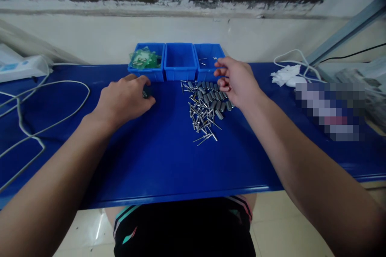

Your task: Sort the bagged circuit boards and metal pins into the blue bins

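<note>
On the left of the table, my left hand (123,98) is closed around a small dark piece (146,91), mostly hidden by thumb and fingers. My right hand (238,78) is at the front right corner of the right blue bin (208,74), its fingers loosely curled and apart, with no held thing visible. A few thin metal pins lie inside that bin. Just left of and below my right hand is a group of dark grey cylinders (218,105). Beside them is a loose heap of silver blind rivets (201,117), a few brass-coloured bits among them.
The middle blue bin (181,74) and the left blue bin (147,74) stand against the wall; green plastic packets (144,59) fill the left one. White cables (39,136) loop across the table's left side. Crumpled tissue (286,74) and a blurred-out package (330,112) lie right.
</note>
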`<act>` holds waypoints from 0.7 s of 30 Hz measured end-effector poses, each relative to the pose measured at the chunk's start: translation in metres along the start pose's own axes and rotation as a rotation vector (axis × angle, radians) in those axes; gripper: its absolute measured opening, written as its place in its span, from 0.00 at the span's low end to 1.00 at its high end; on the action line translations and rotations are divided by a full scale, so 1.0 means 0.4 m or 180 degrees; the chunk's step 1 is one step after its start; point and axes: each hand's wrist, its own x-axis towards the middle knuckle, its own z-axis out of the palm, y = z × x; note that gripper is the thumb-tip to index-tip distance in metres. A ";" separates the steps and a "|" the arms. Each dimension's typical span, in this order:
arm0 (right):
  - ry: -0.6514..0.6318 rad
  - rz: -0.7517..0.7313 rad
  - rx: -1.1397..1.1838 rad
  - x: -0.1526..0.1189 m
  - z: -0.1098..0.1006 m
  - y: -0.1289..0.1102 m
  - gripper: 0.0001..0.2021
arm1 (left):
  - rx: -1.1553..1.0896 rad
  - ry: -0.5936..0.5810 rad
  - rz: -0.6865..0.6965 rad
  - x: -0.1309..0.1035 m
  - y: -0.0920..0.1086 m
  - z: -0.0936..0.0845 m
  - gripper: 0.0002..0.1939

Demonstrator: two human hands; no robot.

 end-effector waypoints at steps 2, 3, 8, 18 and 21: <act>-0.0014 -0.0009 -0.0023 0.003 -0.001 -0.001 0.12 | 0.0096 0.0038 0.0081 -0.002 -0.002 0.000 0.25; -0.0010 -0.0028 -0.0029 0.004 -0.001 -0.001 0.12 | 0.0138 0.0071 0.0122 -0.003 -0.002 -0.001 0.24; 0.0031 -0.0281 -0.0157 -0.005 0.006 -0.006 0.12 | 0.0209 0.0149 0.0217 -0.005 -0.002 -0.008 0.20; -0.1072 -0.1139 -0.0837 -0.100 0.065 -0.012 0.09 | -0.1577 0.0901 0.1110 0.004 0.046 -0.012 0.18; -0.1385 -0.1171 -0.0948 -0.118 0.073 -0.008 0.08 | -0.1923 0.0964 0.1260 -0.002 0.058 -0.009 0.18</act>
